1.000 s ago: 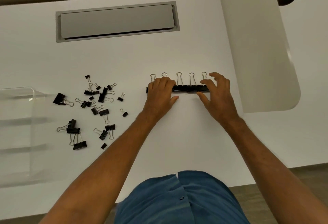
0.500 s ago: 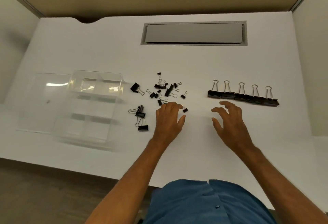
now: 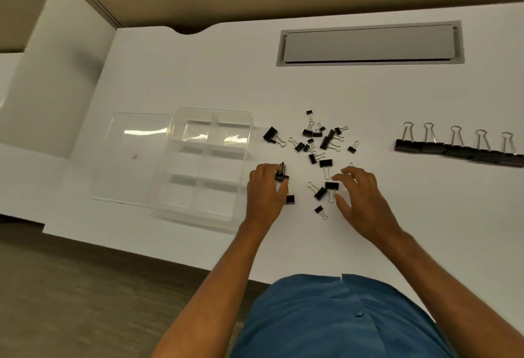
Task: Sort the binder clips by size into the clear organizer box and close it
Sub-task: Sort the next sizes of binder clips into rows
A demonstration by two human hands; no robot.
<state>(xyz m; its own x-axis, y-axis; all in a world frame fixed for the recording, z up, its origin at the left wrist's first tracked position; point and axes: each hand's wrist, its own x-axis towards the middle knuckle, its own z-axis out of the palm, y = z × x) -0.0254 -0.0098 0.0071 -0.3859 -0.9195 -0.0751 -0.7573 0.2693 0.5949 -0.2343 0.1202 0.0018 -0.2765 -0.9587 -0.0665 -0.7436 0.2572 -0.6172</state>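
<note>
A clear organizer box [image 3: 204, 164] with several empty compartments stands open on the white desk, its lid [image 3: 133, 156] lying flat to its left. Right of it lies a loose pile of small and medium black binder clips [image 3: 317, 145]. A row of several large clips [image 3: 456, 150] sits in a line at the far right. My left hand [image 3: 266, 193] rests just right of the box, fingers curled over a medium clip [image 3: 281, 173] at the pile's left edge. My right hand [image 3: 360, 196] hovers over the pile's near side, fingers spread, fingertips by two medium clips [image 3: 330, 186].
A grey cable-tray flap [image 3: 368, 45] is set into the desk at the back. A white divider panel [image 3: 54, 74] stands at the left. The desk's front edge [image 3: 141, 252] runs diagonally below the box, with dark floor beyond it.
Both hands left the row of large clips and moved left to the loose pile. My left hand has now closed its fingers over a medium clip; the view has swung left.
</note>
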